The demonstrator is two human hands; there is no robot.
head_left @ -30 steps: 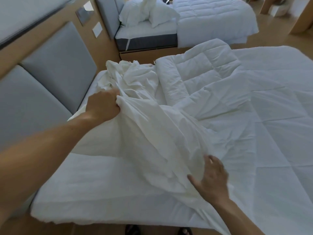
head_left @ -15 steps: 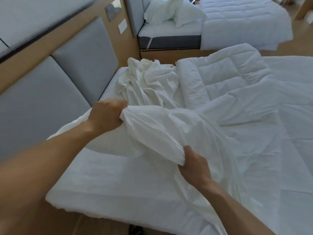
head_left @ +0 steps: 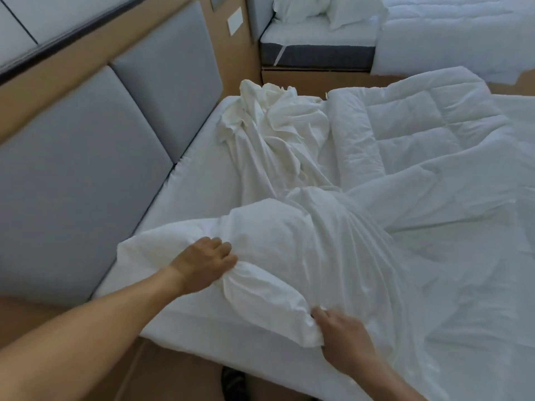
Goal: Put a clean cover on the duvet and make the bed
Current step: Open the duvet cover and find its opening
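A white duvet cover (head_left: 289,157) lies crumpled in a long heap across the near bed (head_left: 202,175), running from the far corner down to my hands. My left hand (head_left: 205,267) grips a bunched fold of the cover near the bed's front left. My right hand (head_left: 344,340) pinches the cover's edge at the front, close to the mattress edge. A puffed fold of cover stretches between the two hands. The quilted white duvet (head_left: 419,134) lies spread over the right part of the bed, partly under the cover.
Grey padded headboard panels (head_left: 101,157) run along the bed's left side. A second bed (head_left: 434,39) with pillows (head_left: 327,10) stands beyond a narrow gap. Wooden floor and my dark shoe (head_left: 231,383) show below the mattress edge.
Both hands have pulled the cover down and toward me onto the mattress. The lifted fold now lies low, and the far heap has stretched out. The view has shifted right.
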